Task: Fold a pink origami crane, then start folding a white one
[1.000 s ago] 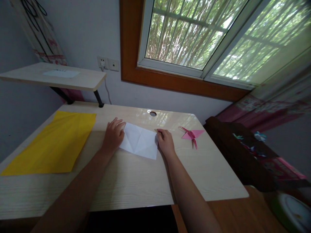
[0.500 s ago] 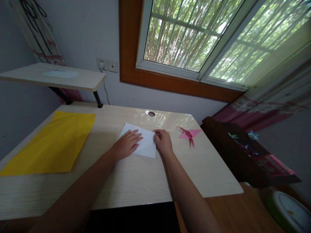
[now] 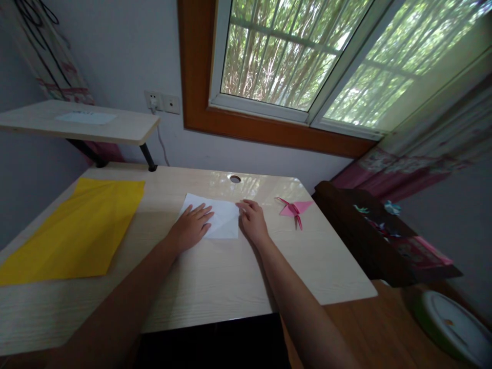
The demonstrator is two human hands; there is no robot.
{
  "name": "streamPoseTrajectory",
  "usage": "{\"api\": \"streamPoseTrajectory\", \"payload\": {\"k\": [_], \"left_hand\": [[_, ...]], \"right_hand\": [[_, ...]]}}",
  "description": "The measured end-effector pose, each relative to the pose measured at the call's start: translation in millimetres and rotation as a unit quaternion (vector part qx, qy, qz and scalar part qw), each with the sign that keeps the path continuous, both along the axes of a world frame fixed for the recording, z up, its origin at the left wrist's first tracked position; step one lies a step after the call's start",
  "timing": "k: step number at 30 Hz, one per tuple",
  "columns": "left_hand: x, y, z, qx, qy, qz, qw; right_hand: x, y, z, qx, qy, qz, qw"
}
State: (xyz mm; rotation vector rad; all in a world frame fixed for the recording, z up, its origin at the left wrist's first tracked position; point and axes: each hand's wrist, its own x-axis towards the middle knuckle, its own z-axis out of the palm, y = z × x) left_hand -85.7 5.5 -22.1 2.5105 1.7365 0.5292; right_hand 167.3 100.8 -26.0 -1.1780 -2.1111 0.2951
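Observation:
A sheet of white paper [image 3: 225, 218] lies on the pale wooden desk [image 3: 207, 287]. My left hand [image 3: 191, 224] rests flat over its left part, fingers spread and covering some of the sheet. At the upper right corner of the paper, the curled fingers of my right hand [image 3: 251, 218] close on the edge; the fingertips are partly hidden. To the right of that hand, apart from it, sits a pink folded-paper figure [image 3: 295, 208] with pointed wings and thin ends.
A large yellow sheet [image 3: 80, 230] covers the desk's left side. Behind it stands a raised shelf [image 3: 126, 128] on black legs. There is a round hole [image 3: 235, 179] near the desk's back edge. Dark wooden furniture [image 3: 369, 241] with small items stands to the right.
The white paper has turned a little and shifted left on the desk, its lower edge now more level. Both hands moved left with it. The whole view also shifted slightly.

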Motion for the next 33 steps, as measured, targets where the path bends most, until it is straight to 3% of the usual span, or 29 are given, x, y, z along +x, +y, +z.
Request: {"api": "streamPoseTrajectory", "payload": {"k": [8, 13, 20, 27, 33], "left_hand": [[1, 0, 2.3, -0.039, 0.008, 0.016, 0.999], [3, -2, 0.9, -0.076, 0.021, 0.016, 0.997], [1, -16, 14.9, -0.046, 0.050, -0.047, 0.997], [-3, -12, 11.2, 0.005, -0.008, -0.081, 0.997], [-12, -10, 6.3, 0.011, -0.100, -0.096, 0.990]], "right_hand": [[13, -8, -0.7, 0.039, -0.045, 0.163, 0.985], [14, -10, 4.2, 0.049, -0.046, 0.181, 0.981], [15, -13, 12.6, 0.054, -0.032, 0.237, 0.970], [-3, 3, 20.2, 0.030, -0.035, 0.239, 0.970], [-22, 16, 16.0, -0.005, -0.091, 0.239, 0.967]]}}
